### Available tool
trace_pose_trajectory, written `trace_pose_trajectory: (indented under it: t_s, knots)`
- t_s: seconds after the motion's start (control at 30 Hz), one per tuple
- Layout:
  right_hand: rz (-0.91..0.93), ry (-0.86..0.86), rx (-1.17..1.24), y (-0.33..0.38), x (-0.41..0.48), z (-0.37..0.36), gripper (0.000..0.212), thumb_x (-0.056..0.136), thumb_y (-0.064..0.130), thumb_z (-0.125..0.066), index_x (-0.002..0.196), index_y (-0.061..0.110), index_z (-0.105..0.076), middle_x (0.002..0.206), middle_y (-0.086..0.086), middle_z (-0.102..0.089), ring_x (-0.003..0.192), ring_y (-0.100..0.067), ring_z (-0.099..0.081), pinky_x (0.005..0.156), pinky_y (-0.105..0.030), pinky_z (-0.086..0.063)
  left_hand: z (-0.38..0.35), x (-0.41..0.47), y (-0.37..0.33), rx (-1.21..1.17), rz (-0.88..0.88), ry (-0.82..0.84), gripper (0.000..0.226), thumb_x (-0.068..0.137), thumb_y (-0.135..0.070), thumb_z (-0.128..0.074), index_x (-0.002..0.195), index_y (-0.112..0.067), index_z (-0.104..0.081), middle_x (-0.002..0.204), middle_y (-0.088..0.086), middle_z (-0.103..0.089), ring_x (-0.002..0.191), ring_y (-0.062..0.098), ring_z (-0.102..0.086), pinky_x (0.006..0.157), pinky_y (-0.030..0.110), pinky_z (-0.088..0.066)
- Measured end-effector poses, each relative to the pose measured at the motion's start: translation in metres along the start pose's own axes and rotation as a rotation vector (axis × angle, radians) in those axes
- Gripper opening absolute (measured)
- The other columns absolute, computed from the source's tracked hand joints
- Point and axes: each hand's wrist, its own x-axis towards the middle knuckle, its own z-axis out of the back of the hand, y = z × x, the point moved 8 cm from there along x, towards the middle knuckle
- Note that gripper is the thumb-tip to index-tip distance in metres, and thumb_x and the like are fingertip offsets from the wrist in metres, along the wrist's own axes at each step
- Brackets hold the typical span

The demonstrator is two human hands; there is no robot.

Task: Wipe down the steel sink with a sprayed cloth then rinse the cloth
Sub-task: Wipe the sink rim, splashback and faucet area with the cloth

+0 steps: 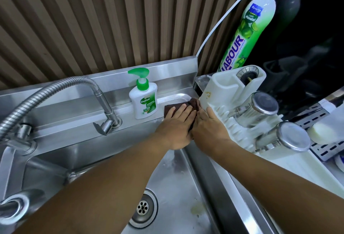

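Note:
A dark brown cloth [168, 108] lies flat on the back right ledge of the steel sink [173, 170]. My left hand [176, 124] presses on the cloth with straight fingers, covering most of it. Right beside it, my right hand [208, 127] rests against the near left edge of a white plastic drying rack [219, 88]; its fingertips are hidden by the rack. The sink basin with its round drain [142, 208] lies below both forearms.
A Dettol pump bottle [143, 98] stands on the ledge just left of the cloth. A flexible steel faucet [101, 99] rises at the left. The rack holds two steel cups [264, 105] [290, 137]. A tall green dish-soap bottle [247, 27] stands behind it.

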Motion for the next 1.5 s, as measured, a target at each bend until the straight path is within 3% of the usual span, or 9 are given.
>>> trace_pose_trajectory:
  t_s: [0.23,0.37,0.57,0.67,0.77,0.87,1.0,1.3,1.5]
  knots:
    - [0.006,-0.007,0.086,0.009,-0.028,0.001,0.042,0.103,0.024,-0.040,0.139,0.005,-0.049,0.136,-0.012,-0.057,0.130,-0.034,-0.043,0.110,-0.042,-0.031,-0.002,-0.015,-0.010,-0.581,-0.066,-0.204,0.046,0.101,-0.011,-0.045,0.146,-0.014,-0.049,0.161,0.004,-0.034,0.152,0.019,-0.019,0.124,0.035,-0.016]
    - [-0.013,-0.045,0.176,0.010,-0.034,-0.003,0.047,0.103,0.024,-0.037,0.144,0.002,-0.038,0.131,-0.014,-0.052,0.125,-0.034,-0.045,0.107,-0.041,-0.035,0.000,-0.035,-0.004,-0.765,0.328,-0.660,0.023,0.094,-0.011,-0.058,0.115,-0.007,-0.066,0.127,0.008,-0.056,0.112,0.022,-0.058,0.100,0.031,-0.046]
    - [-0.010,-0.032,0.175,0.009,-0.037,-0.016,0.063,0.104,0.032,-0.040,0.154,-0.001,-0.023,0.157,-0.025,-0.025,0.148,-0.038,-0.021,0.121,-0.044,-0.021,-0.070,-0.027,-0.027,-1.536,0.699,-0.328,0.081,0.078,-0.066,-0.044,0.150,-0.030,-0.043,0.140,0.003,-0.060,0.123,0.021,-0.058,0.107,0.044,-0.046]
    - [0.040,0.006,0.148,0.010,-0.045,-0.021,0.065,0.104,0.029,-0.042,0.155,-0.004,-0.017,0.157,-0.028,-0.028,0.148,-0.040,-0.022,0.123,-0.046,-0.018,-0.077,-0.034,-0.043,-1.676,0.710,-0.270,0.067,0.092,-0.058,-0.051,0.153,-0.039,-0.032,0.141,-0.009,-0.053,0.112,0.008,-0.060,0.093,0.031,-0.054]
    - [0.097,-0.010,0.120,0.012,-0.061,-0.015,0.061,0.103,0.028,-0.048,0.150,-0.005,-0.027,0.144,-0.025,-0.045,0.133,-0.039,-0.041,0.115,-0.044,-0.030,-0.082,-0.045,-0.063,-1.646,0.686,-0.193,0.049,0.108,-0.036,-0.039,0.155,-0.029,-0.028,0.142,-0.018,-0.043,0.104,-0.007,-0.054,0.080,0.009,-0.049]
    - [0.147,0.005,0.107,0.015,-0.081,-0.017,0.057,0.101,0.028,-0.055,0.144,-0.004,-0.035,0.136,-0.022,-0.052,0.124,-0.036,-0.051,0.105,-0.042,-0.040,-0.092,-0.063,-0.087,-1.740,0.748,-0.180,0.036,0.106,-0.040,-0.043,0.141,-0.033,-0.050,0.136,-0.006,-0.063,0.120,0.013,-0.061,0.102,0.036,-0.050]
    - [0.186,0.011,0.150,0.019,-0.110,-0.029,0.043,0.098,0.022,-0.057,0.134,0.001,-0.046,0.129,-0.019,-0.057,0.116,-0.033,-0.056,0.094,-0.039,-0.044,-0.097,-0.094,-0.121,-1.681,0.844,-0.149,0.036,0.099,-0.052,-0.048,0.123,-0.033,-0.066,0.099,-0.004,-0.078,0.092,0.015,-0.073,0.068,0.030,-0.055]
    - [0.235,0.082,0.200,0.027,-0.197,-0.055,0.032,0.101,0.007,-0.048,0.133,0.005,-0.050,0.131,-0.017,-0.057,0.118,-0.031,-0.057,0.094,-0.039,-0.049,-0.104,-0.154,-0.192,-1.648,0.920,0.028,0.035,0.096,-0.041,-0.046,0.099,-0.023,-0.076,0.090,0.003,-0.079,0.091,0.021,-0.074,0.090,0.039,-0.058]
    - [0.226,0.267,0.326,0.027,-0.261,-0.066,0.030,0.095,0.004,-0.058,0.125,0.004,-0.058,0.121,-0.015,-0.061,0.109,-0.030,-0.064,0.084,-0.033,-0.051,-0.085,-0.183,-0.222,-1.219,0.712,0.268,0.030,0.084,-0.026,-0.055,0.091,-0.002,-0.071,0.078,0.011,-0.066,0.073,0.024,-0.058,0.069,0.032,-0.044]
